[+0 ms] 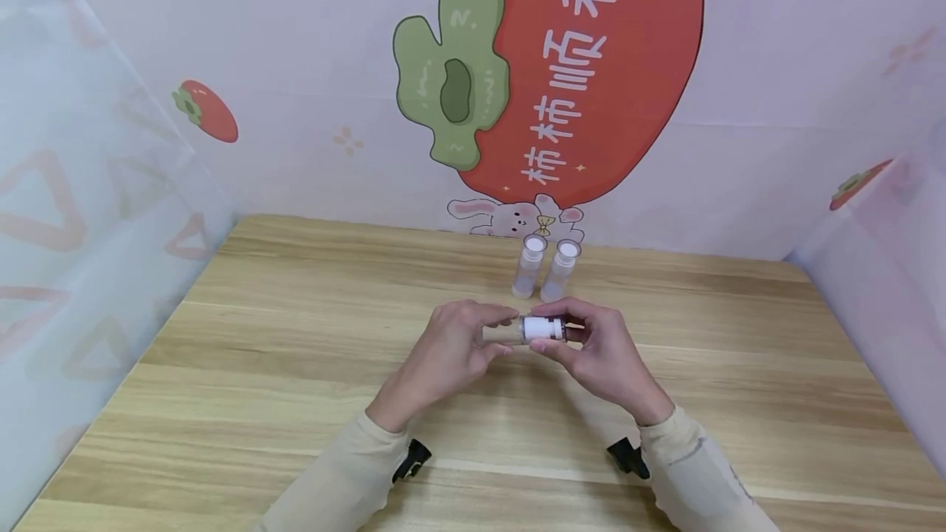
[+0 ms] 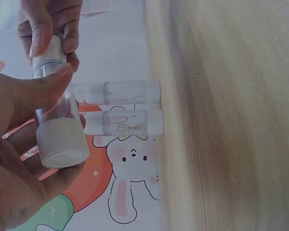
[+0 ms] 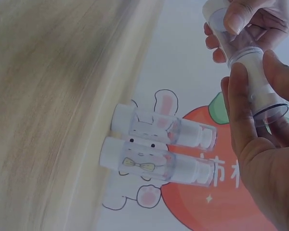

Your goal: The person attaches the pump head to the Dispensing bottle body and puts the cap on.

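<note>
A clear pump bottle (image 1: pixel 542 328) with a white base and a white pump top under a transparent cap lies roughly level above the table, between both hands. My left hand (image 1: pixel 451 355) grips its body near the base (image 2: pixel 62 147), thumb on one side and fingers beneath. At the other end my right hand (image 1: pixel 602 355) holds the capped pump end (image 3: pixel 257 79) between thumb and fingers. In the right wrist view the transparent cap covers the pump top. Fingers hide part of the body.
Two similar capped bottles, a left one (image 1: pixel 527 271) and a right one (image 1: pixel 559 273), stand upright side by side just beyond the hands. The wooden table (image 1: pixel 296 335) ends at a printed backdrop (image 1: pixel 310 162). Black devices (image 1: pixel 630 460) sit by both wrists.
</note>
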The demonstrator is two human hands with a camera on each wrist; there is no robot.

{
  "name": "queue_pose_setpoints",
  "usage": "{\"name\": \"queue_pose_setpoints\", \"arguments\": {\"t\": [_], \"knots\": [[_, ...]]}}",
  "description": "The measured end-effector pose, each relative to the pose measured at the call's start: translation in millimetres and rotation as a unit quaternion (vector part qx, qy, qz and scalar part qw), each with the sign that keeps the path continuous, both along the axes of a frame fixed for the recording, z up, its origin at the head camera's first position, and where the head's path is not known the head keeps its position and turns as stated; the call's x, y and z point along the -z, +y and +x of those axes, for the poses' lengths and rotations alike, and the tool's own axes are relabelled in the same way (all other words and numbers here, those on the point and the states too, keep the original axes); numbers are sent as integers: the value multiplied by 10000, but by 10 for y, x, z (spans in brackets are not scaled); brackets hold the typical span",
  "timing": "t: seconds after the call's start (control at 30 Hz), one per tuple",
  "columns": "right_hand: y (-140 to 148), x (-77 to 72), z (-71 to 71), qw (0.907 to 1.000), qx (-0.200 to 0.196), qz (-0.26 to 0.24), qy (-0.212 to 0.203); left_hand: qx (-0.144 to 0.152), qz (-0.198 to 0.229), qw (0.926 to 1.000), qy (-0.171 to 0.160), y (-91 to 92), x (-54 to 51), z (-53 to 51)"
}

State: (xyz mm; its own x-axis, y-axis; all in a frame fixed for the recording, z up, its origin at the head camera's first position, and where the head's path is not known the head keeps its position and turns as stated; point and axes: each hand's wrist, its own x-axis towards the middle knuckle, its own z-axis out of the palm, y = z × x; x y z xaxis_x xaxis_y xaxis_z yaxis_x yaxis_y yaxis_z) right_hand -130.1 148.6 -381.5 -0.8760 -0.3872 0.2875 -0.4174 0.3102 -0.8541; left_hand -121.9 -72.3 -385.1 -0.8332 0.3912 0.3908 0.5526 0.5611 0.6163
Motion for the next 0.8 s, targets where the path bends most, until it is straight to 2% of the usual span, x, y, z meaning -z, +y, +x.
{"name": "queue_pose_setpoints", "arguments": {"t": [0.2, 0.4, 0.63, 0.8], "knots": [[-12, 27, -13, 9999, 34, -38, -87, -95, -98, 9997, 191, 24, 24, -9], [1, 13, -30, 9998, -48, 182, -75, -268, -144, 9995, 118, 27, 25, -9], [107, -52, -62, 9986, -142, 461, 206, -314, -186, 9993, 1, 13, 12, -20], [209, -128, -74, 9979, -58, 584, 278, -347, -78, 9993, -137, -17, 5, -30]]}}
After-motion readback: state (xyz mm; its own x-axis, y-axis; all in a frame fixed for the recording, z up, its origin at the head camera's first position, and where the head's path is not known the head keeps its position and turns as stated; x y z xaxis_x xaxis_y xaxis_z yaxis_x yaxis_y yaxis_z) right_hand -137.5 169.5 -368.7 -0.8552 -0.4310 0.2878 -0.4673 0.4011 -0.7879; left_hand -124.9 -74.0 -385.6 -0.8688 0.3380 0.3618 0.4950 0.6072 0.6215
